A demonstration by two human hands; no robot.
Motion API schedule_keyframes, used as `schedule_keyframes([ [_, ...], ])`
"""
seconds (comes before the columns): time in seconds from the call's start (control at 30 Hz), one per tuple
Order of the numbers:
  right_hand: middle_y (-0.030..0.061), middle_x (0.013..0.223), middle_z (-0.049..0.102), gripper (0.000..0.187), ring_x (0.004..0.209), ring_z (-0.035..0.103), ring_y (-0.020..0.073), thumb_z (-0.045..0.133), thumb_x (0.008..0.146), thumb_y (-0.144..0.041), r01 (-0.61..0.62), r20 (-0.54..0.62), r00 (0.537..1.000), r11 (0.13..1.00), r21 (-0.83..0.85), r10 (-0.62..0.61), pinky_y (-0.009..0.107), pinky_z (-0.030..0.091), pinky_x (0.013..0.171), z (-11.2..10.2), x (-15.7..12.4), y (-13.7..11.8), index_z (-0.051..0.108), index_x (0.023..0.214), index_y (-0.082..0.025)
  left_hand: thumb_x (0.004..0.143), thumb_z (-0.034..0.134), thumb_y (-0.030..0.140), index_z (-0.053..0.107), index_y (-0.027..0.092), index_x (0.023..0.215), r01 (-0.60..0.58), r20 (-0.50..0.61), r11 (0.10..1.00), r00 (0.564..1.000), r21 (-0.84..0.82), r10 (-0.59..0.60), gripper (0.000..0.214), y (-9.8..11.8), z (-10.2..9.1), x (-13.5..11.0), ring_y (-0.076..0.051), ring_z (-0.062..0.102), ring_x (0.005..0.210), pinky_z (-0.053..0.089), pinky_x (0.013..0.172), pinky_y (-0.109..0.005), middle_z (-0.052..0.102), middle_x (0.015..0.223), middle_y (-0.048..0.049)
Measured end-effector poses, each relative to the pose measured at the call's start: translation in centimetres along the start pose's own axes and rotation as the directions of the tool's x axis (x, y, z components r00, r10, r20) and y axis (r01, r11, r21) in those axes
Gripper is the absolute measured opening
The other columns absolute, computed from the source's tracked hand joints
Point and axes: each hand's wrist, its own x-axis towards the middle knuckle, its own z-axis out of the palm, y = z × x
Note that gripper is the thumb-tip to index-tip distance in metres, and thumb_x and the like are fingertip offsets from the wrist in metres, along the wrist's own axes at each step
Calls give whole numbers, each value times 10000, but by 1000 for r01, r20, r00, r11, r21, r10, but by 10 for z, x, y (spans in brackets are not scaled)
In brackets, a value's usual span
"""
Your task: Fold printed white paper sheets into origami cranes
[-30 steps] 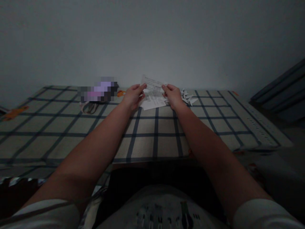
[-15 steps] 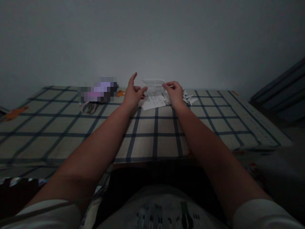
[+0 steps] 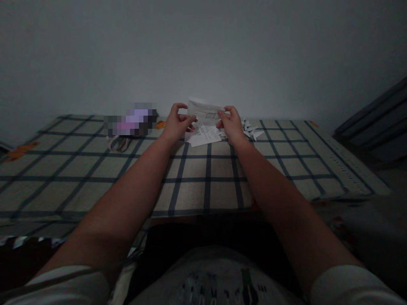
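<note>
A printed sheet of paper is raised and tilted between my two hands, its far edge standing up toward the wall. My left hand grips its left side with thumb and bent fingers, the index finger curled near the edge. At the right side, my right hand pinches the same sheet. Other printed papers lie flat on the cloth beneath it. Just right of my right hand sits a pile of white folded paper pieces, partly hidden by that hand.
A checked tablecloth covers the table, which stands against a pale wall. To the left lies a blurred purple item with a looped strap. A dark slatted object stands beyond the table's right end.
The sheet has risen and tilted, its upper edge now higher. My left index finger, raised before, has bent down toward the sheet. My right hand has shifted slightly.
</note>
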Motion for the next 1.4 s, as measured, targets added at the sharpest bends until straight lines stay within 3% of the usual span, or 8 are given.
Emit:
schedule_keyframes([
  [0.2, 4, 949, 728, 464, 472, 508, 79, 629, 855, -656, -58, 66, 996, 998, -18, 59, 246, 448, 509, 3, -5, 1, 436, 1094, -309, 800, 780, 257, 482, 285, 1307, -53, 29, 998, 998, 21, 52, 589, 1, -2, -1, -96, 665, 642, 540, 663, -203, 747, 905, -15],
  [0.37, 17, 1030, 737, 483, 517, 577, 89, 639, 855, -645, -85, 84, 993, 996, -5, 85, 250, 492, 543, 4, -7, -2, 442, 1152, -319, 768, 834, 325, 466, 280, 1389, -53, 44, 999, 998, 6, 52, 723, 7, -2, -6, -115, 677, 664, 546, 691, -222, 763, 953, -49],
  [0.53, 31, 1027, 741, 455, 612, 673, 115, 633, 891, -611, -76, 90, 993, 997, -31, 78, 245, 542, 586, 4, -6, 0, 452, 1178, -309, 787, 818, 368, 536, 239, 1243, -5, 58, 999, 998, 48, 2, 552, 2, -3, 0, -121, 668, 653, 542, 674, -232, 741, 827, -18],
  [0.7, 13, 1019, 715, 403, 613, 664, 89, 618, 917, -587, -9, 61, 998, 1000, -26, 10, 206, 529, 559, 4, -2, 5, 458, 1154, -304, 798, 794, 361, 576, 220, 971, -117, 25, 992, 993, 42, 116, 313, -3, -5, 8, -100, 645, 636, 533, 585, -196, 713, 826, 0],
  [0.87, 25, 1175, 675, 493, 752, 686, 94, 687, 878, -553, 48, -8, 999, 999, 5, -48, 186, 532, 563, 2, 5, 6, 442, 1232, -311, 774, 821, 375, 567, 198, 845, -125, -21, 992, 992, 17, 126, 318, -7, -7, 16, -115, 678, 727, 547, 592, -190, 673, 829, 1],
  [0.97, 43, 1214, 673, 547, 804, 686, 105, 732, 860, -497, -28, -4, 1000, 998, 62, 29, 210, 564, 615, 1, 4, 5, 458, 1290, -300, 761, 835, 402, 535, 211, 837, -122, -67, 991, 991, -47, 119, 363, -7, -8, 17, -119, 692, 773, 558, 631, -190, 677, 855, 7],
  [1.13, 56, 1084, 734, 340, 865, 695, 123, 721, 873, -473, -149, 171, 977, 979, 140, 125, 248, 589, 756, 1, -2, 1, 636, 1085, -221, 751, 837, 387, 504, 209, 827, -107, -30, 992, 994, -69, 105, 385, -3, -7, 14, -130, 707, 814, 573, 685, -214, 659, 832, 14],
  [1.4, 62, 974, 755, 276, 846, 704, 123, 738, 863, -447, -89, 166, 983, 992, 88, 73, 263, 570, 797, 1, -1, 0, 665, 902, -183, 768, 763, 217, 506, 229, 949, -168, 24, 985, 986, 37, 167, 315, -9, -7, 18, -124, 718, 786, 577, 682, -220, 641, 801, 48],
])
